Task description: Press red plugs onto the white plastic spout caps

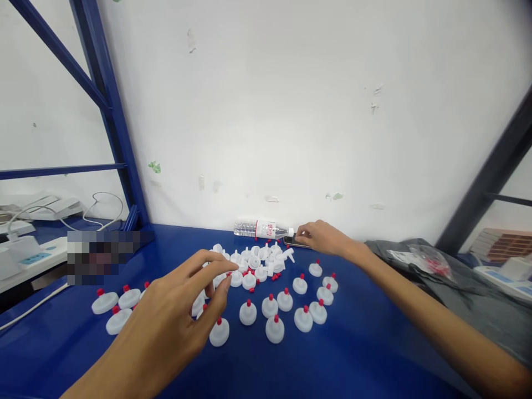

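Note:
Above the left part of the blue table, my left hand (183, 310) hovers with thumb and fingers apart and nothing between them. My right hand (320, 237) reaches to the back of the table, its fingers bent down at a dark phone (297, 242); whether they grip anything is hidden. Several white caps with red tips (275, 329) stand in front and to both sides. A heap of white caps without red tips (254, 261) lies in the middle, with small red pieces (276, 276) beside it.
A clear water bottle (261, 229) lies against the wall. Dark plastic bags (449, 288) cover the right side. Power strips and cables (45, 252) are at the left, by a blue metal frame (120, 138).

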`<control>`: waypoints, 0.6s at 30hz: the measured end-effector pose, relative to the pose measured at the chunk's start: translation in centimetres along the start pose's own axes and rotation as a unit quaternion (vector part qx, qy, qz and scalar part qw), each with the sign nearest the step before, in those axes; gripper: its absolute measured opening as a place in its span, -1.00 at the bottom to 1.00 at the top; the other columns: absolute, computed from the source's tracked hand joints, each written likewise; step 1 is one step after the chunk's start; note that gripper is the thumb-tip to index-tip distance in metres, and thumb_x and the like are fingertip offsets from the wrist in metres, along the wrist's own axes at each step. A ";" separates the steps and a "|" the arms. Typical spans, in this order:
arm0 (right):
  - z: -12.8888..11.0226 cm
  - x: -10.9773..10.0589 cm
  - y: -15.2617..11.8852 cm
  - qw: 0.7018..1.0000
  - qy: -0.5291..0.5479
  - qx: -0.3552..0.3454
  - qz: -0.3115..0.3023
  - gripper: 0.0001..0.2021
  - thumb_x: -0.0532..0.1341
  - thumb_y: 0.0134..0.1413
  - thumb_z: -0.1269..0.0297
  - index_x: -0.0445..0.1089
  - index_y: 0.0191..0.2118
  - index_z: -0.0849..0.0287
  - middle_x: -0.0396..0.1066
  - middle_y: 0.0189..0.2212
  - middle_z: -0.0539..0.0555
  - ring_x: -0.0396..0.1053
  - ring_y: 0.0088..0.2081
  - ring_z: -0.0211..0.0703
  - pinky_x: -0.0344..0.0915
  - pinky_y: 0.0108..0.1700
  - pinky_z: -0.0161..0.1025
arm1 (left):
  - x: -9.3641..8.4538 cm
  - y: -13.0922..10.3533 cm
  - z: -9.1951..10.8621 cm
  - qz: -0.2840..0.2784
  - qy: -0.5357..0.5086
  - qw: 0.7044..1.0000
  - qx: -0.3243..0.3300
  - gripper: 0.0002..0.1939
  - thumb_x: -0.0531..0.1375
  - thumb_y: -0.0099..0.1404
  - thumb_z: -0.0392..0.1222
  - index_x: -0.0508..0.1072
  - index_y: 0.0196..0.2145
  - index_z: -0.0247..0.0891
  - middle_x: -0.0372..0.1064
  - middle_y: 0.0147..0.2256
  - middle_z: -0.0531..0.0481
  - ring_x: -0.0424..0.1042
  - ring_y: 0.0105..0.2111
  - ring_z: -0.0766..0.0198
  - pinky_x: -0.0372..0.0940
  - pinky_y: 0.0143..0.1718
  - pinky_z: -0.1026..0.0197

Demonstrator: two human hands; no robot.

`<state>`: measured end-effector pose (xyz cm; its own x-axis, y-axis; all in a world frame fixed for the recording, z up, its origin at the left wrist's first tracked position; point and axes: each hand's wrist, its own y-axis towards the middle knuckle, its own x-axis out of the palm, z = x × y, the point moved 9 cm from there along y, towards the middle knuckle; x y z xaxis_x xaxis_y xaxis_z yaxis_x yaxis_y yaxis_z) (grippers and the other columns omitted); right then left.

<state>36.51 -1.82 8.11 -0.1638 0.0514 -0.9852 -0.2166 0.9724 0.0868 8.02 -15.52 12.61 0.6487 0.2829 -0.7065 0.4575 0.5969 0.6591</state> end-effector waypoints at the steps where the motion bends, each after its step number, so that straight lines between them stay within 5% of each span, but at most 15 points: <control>1: -0.5 0.2 0.2 1.000 0.011 -0.022 0.008 -0.68 0.13 0.33 0.17 0.56 0.01 0.15 0.61 -0.13 0.18 0.53 -0.14 0.02 0.32 -0.12 -0.18 | 0.0 0.0 0.0 0.000 0.000 1.000 0.000 -0.87 0.10 0.50 -0.14 0.42 -0.06 -0.06 0.41 -0.08 0.11 0.40 -0.45 0.50 0.24 -0.49 0.41; 5: -1.7 1.5 0.6 0.994 0.058 -0.093 0.002 -0.66 0.17 0.32 0.13 0.51 0.11 0.07 0.62 -0.12 0.09 0.54 -0.14 -0.07 0.35 -0.10 -0.24 | 0.1 0.0 0.0 -0.007 -0.003 1.000 -0.002 -0.87 0.09 0.50 -0.15 0.43 -0.07 -0.07 0.41 -0.09 0.11 0.41 -0.45 0.50 0.25 -0.48 0.41; 11: -1.7 2.7 0.9 0.990 0.075 -0.120 -0.008 -0.77 0.28 0.21 0.11 0.61 -0.21 0.12 0.63 -0.23 0.10 0.53 -0.23 -0.04 0.32 -0.17 -0.21 | 0.3 0.0 0.1 -0.008 -0.002 1.000 0.005 -0.84 0.09 0.50 -0.14 0.44 -0.04 -0.05 0.42 -0.09 0.11 0.43 -0.44 0.48 0.24 -0.51 0.40; 18: -0.7 0.2 0.5 0.990 0.097 -0.098 0.027 -0.72 0.22 0.25 0.08 0.57 -0.30 0.15 0.59 -0.38 0.10 0.48 -0.35 -0.06 0.24 -0.27 -0.19 | 1.0 0.0 0.1 -0.027 0.013 1.000 -0.002 -0.82 0.05 0.52 -0.13 0.44 -0.05 -0.02 0.44 -0.09 0.13 0.44 -0.44 0.45 0.25 -0.50 0.36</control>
<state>35.67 -1.46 8.07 -0.3569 0.0383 -0.9333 -0.3827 0.9055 0.1835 8.67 -15.34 11.93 0.6070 0.2695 -0.7476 0.4891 0.6148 0.6187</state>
